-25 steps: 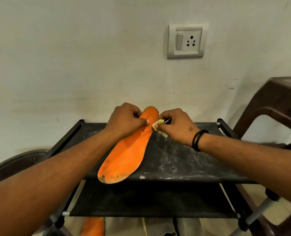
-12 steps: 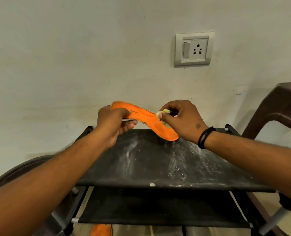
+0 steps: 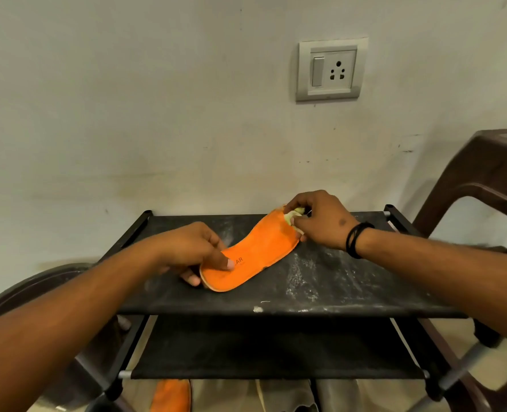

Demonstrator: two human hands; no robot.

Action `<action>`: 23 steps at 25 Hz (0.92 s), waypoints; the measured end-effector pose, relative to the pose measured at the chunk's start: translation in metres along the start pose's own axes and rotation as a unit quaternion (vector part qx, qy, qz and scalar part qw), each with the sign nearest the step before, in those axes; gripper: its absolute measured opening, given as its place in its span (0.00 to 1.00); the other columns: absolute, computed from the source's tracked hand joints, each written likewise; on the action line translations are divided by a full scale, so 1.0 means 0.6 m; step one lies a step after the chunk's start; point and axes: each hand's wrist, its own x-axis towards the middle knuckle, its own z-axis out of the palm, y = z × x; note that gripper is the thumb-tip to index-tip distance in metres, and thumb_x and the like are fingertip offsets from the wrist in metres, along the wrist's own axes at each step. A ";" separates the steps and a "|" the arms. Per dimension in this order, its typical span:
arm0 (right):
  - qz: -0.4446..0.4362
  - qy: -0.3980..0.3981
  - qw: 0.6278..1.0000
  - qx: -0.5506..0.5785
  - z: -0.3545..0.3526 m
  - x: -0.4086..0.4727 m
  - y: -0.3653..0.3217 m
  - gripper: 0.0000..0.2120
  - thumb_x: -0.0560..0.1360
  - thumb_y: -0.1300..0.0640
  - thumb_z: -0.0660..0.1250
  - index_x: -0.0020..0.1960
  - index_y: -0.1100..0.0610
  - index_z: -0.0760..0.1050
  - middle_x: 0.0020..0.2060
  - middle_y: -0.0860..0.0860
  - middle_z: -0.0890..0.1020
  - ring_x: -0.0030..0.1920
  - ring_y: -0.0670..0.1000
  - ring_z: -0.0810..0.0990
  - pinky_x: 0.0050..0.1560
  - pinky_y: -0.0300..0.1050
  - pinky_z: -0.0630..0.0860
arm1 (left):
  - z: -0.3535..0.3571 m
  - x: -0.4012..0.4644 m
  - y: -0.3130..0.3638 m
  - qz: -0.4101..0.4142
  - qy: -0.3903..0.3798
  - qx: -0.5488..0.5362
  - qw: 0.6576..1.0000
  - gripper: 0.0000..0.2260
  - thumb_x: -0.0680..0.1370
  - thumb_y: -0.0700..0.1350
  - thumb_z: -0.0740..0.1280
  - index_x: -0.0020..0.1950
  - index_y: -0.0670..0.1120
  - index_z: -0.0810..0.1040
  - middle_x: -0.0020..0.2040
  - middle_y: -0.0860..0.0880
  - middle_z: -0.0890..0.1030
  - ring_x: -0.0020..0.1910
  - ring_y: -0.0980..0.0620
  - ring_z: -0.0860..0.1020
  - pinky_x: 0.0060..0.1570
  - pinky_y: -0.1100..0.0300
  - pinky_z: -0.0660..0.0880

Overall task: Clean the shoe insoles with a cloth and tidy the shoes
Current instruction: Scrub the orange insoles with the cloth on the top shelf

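1. Since half a second ago, I see the insole (image 3: 247, 257) back down on the rack's top shelf (image 3: 335, 281).
2. Left hand (image 3: 186, 248) pinches its heel; right hand (image 3: 317, 221) clutches the cloth (image 3: 292, 216) at the toe.
3. I'd hold the heel firm and wipe lengthwise.

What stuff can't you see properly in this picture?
Head view only:
- Cloth: mostly hidden inside the right hand.
- Writing on the orange insole: partly covered by the left hand thumb.
- Second orange insole: cut off by the bottom edge, under the rack.

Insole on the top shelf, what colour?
Orange insole, with dark printed lettering; head view.
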 end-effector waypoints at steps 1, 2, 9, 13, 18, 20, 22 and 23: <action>-0.009 -0.021 1.000 -0.011 0.004 -0.006 0.000 0.09 0.74 0.63 0.67 0.51 0.54 0.82 0.43 0.50 0.83 0.31 0.45 0.83 0.36 0.34 0.78 | 0.003 0.001 -0.002 0.020 0.009 0.047 0.999 0.17 0.73 0.51 0.77 0.59 0.46 0.82 0.51 0.41 0.84 0.37 0.51 0.80 0.32 0.61 0.76; -0.026 -0.042 0.998 -0.029 0.007 -0.011 -0.001 0.07 0.74 0.61 0.68 0.50 0.55 0.82 0.42 0.50 0.83 0.34 0.46 0.83 0.38 0.36 0.78 | 0.009 0.003 -0.004 0.051 0.039 0.096 0.993 0.22 0.71 0.54 0.78 0.62 0.48 0.81 0.52 0.46 0.83 0.41 0.52 0.81 0.37 0.61 0.76; -0.155 -0.168 0.965 -0.128 0.039 -0.057 -0.027 0.06 0.76 0.55 0.67 0.45 0.57 0.80 0.40 0.51 0.82 0.42 0.51 0.79 0.42 0.46 0.75 | 0.046 0.004 0.000 0.147 0.035 0.205 0.967 0.30 0.68 0.65 0.76 0.65 0.50 0.82 0.59 0.54 0.84 0.54 0.56 0.82 0.57 0.55 0.79; -0.233 -0.177 0.928 -0.229 0.049 -0.052 -0.011 0.07 0.78 0.54 0.63 0.48 0.56 0.78 0.44 0.50 0.78 0.44 0.50 0.75 0.43 0.46 0.71 | 0.067 -0.001 -0.007 0.167 0.084 0.222 0.957 0.37 0.62 0.75 0.66 0.48 0.43 0.85 0.41 0.42 0.82 0.38 0.48 0.80 0.43 0.48 0.79; -0.118 -0.106 0.959 -0.233 0.019 -0.012 0.039 0.10 0.77 0.54 0.64 0.39 0.57 0.76 0.36 0.52 0.79 0.37 0.52 0.76 0.39 0.48 0.71 | 0.090 -0.022 -0.013 0.153 0.132 0.265 0.943 0.37 0.62 0.76 0.55 0.48 0.45 0.80 0.49 0.50 0.74 0.44 0.51 0.78 0.49 0.49 0.78; -0.148 -0.131 0.963 -0.185 0.034 -0.046 0.018 0.09 0.76 0.54 0.66 0.40 0.56 0.79 0.36 0.50 0.81 0.36 0.49 0.77 0.39 0.46 0.72 | 0.092 -0.020 -0.016 0.152 0.137 0.261 0.943 0.38 0.66 0.75 0.60 0.54 0.43 0.82 0.51 0.50 0.74 0.46 0.52 0.78 0.50 0.48 0.78; -0.189 -0.161 0.956 -0.159 0.051 -0.080 -0.005 0.08 0.76 0.52 0.66 0.43 0.55 0.80 0.38 0.48 0.81 0.39 0.48 0.77 0.40 0.44 0.73 | 0.094 -0.017 -0.016 0.160 0.148 0.260 0.941 0.32 0.71 0.70 0.66 0.58 0.43 0.83 0.52 0.50 0.74 0.49 0.52 0.77 0.52 0.49 0.77; -0.198 -0.166 0.952 -0.164 0.055 -0.080 -0.007 0.08 0.76 0.52 0.66 0.43 0.55 0.80 0.39 0.48 0.81 0.40 0.48 0.77 0.41 0.44 0.73 | 0.095 -0.015 -0.017 0.164 0.154 0.264 0.938 0.30 0.73 0.69 0.66 0.58 0.44 0.83 0.52 0.50 0.74 0.50 0.51 0.76 0.53 0.49 0.77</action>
